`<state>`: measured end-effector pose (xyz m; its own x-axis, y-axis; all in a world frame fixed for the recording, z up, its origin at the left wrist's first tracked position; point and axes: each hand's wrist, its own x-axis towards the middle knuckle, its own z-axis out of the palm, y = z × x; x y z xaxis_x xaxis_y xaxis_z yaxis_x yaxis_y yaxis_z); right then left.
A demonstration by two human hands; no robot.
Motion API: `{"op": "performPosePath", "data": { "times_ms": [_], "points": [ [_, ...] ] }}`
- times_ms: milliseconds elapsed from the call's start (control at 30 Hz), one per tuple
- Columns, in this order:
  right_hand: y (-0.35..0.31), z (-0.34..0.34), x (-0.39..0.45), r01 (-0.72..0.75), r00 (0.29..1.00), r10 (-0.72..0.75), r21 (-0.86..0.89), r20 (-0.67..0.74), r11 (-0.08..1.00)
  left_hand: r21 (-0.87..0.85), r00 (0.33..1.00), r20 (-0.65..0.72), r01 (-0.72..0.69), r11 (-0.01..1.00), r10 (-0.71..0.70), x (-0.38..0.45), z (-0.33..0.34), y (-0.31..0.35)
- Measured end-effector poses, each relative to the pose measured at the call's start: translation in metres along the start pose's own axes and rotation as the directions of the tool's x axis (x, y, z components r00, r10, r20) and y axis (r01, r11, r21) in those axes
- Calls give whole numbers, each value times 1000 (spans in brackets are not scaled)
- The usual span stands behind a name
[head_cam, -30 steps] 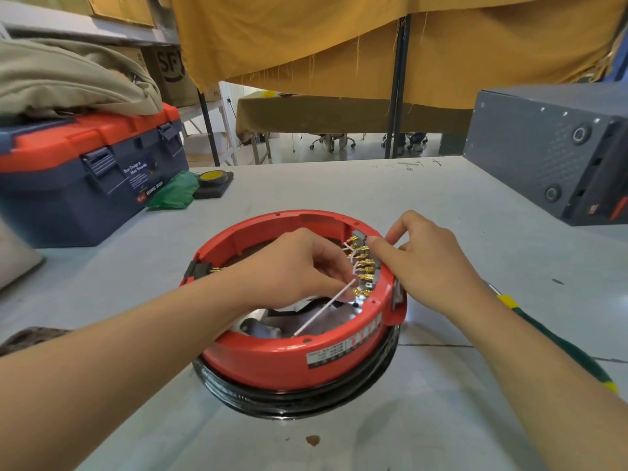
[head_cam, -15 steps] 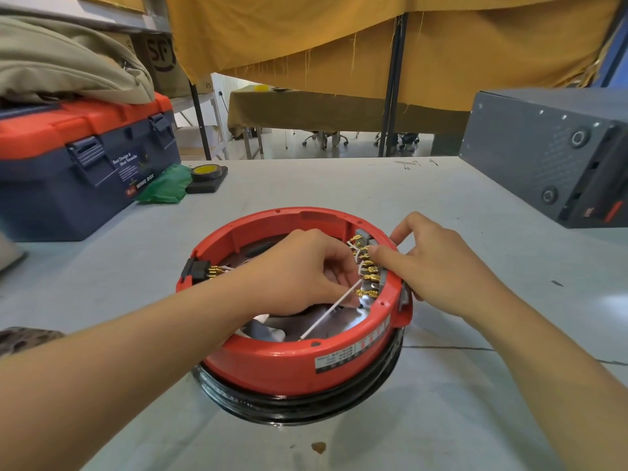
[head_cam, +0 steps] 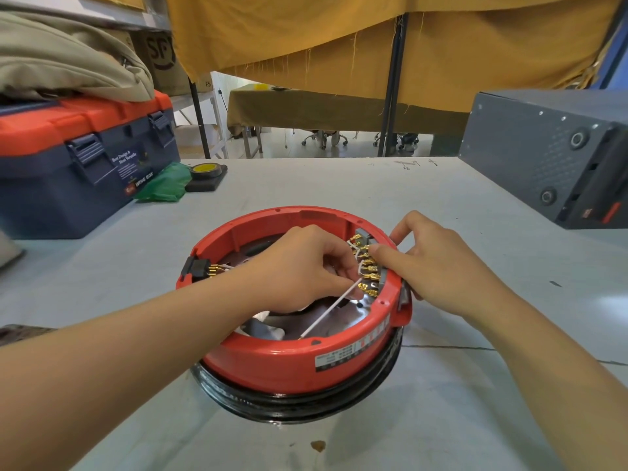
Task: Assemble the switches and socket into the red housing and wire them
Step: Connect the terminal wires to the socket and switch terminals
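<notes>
Both hands work at the right inner wall of the red housing [head_cam: 272,358], which sits on the grey table [head_cam: 441,385]. The left hand [head_cam: 299,266] pinches a white wire [head_cam: 326,312] near the brass terminals [head_cam: 368,277]; the right hand [head_cam: 438,266] grips the rim there. Fittings appear seated, including a black switch [head_cam: 195,268] on the left wall. Judged: wiring is partly done, this lead unconnected.

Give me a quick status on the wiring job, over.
Left hand pinches white wire at brass terminals. Right hand grips red housing rim. Nothing in the way.
</notes>
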<state>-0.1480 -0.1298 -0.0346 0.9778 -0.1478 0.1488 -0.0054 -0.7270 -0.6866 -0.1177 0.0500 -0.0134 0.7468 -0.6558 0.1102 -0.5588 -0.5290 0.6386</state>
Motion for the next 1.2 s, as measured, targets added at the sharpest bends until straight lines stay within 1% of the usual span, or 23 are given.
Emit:
{"op": "performPosePath", "data": {
  "times_ms": [467,867,1200],
  "points": [
    [0,0,0,11,1000,-11,32,2,999,-43,999,-12,29,999,-30,3,4,-1],
    [-1,-1,-2,5,1000,-6,24,9,1000,-78,999,18,50,996,-49,3,3,-1],
    [-3,0,-2,-6,1000,6,14,5,1000,-143,995,47,90,986,-84,3,4,2]
  ]
}}
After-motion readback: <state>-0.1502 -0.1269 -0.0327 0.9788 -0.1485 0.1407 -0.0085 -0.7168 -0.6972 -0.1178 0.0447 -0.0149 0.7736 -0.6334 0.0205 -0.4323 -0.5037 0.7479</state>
